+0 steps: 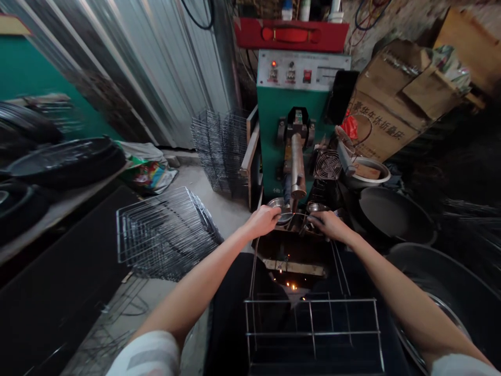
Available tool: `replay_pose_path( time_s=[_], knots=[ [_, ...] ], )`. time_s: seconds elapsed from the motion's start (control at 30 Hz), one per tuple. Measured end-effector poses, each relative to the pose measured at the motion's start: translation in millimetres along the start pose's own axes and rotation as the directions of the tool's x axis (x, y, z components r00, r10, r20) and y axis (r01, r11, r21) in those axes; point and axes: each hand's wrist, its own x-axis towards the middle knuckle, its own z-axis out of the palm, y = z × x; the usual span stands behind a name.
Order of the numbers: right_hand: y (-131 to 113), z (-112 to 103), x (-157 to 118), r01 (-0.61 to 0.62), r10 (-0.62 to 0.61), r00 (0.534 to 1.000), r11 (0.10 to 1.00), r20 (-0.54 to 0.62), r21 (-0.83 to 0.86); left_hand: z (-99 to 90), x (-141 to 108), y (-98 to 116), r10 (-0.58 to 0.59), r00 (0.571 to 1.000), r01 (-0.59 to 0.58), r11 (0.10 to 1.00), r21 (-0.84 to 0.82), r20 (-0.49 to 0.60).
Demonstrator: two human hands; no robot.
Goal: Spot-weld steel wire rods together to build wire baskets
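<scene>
Now, at a green spot-welding machine [291, 120], the left hand [263, 220] has a narrow grip on a curved steel wire [294, 213]. The right hand [326, 225] lies over the wire's far end, its grip unclear. Nearer the person stands a wire rack [313, 329], with sparks [291, 286] glowing between it and the hands.

Two bare hands [263, 220], one green metal machine [289, 141], two loose silver wire racks [168, 235], two round black pans [395, 214] rightward.
</scene>
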Motion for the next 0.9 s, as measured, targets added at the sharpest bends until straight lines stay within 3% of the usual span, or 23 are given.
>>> replay_pose_path(
  time_s=[0.13, 0.2, 0.27, 0.33, 0.4, 0.5, 0.6, 0.73, 0.8, 0.9],
  knots=[
    [-4, 13, -33, -0.118, 0.126, 0.991, 0.983, -0.048, 0.141, -0.5, -21, 5, -0.072, 0.997, 0.068, 0.991, -0.118, -0.031],
    [-4, 24, -64, -0.165, 0.189, 0.977, 0.965, -0.103, 0.204, 4.8, -53, 3, -0.115, 0.993, 0.107, 0.976, -0.19, -0.028],
    [-2, 35, -100, -0.195, 0.244, 0.952, 0.949, -0.183, 0.249, 16.2, -101, -2, -0.18, 0.984, 0.17, 0.929, -0.33, 0.001],
    [1, 44, -134, -0.222, 0.308, 0.913, 0.925, -0.267, 0.31, 32.6, -157, -7, -0.347, 0.934, 0.308, 0.652, -0.693, 0.089],
    [4, 48, -162, -0.24, 0.377, 0.863, 0.892, -0.338, 0.383, 50.9, -208, -8, -0.477, 0.859, 0.401, 0.4, -0.824, 0.186],
    [11, 47, -192, -0.255, 0.456, 0.781, 0.856, -0.426, 0.449, 76.7, -249, 1, -0.551, 0.8, 0.407, 0.206, -0.89, 0.238],
    [19, 43, -210, -0.252, 0.502, 0.705, 0.838, -0.502, 0.484, 101.8, -250, 22, -0.569, 0.758, 0.428, 0.064, -0.902, 0.32],
    [23, 47, -225, -0.27, 0.569, 0.606, 0.805, -0.556, 0.529, 141.2, -233, 50, -0.37, 0.79, 0.483, -0.116, -0.868, 0.489],
    [26, 51, -231, -0.275, 0.593, 0.563, 0.791, -0.576, 0.546, 158.4, -228, 57, -0.308, 0.8, 0.503, -0.12, -0.856, 0.514],
    [29, 58, -238, -0.265, 0.642, 0.521, 0.748, -0.562, 0.609, 172.6, -224, 58, -0.278, 0.767, 0.604, 0.01, -0.797, 0.578]
  ],
)
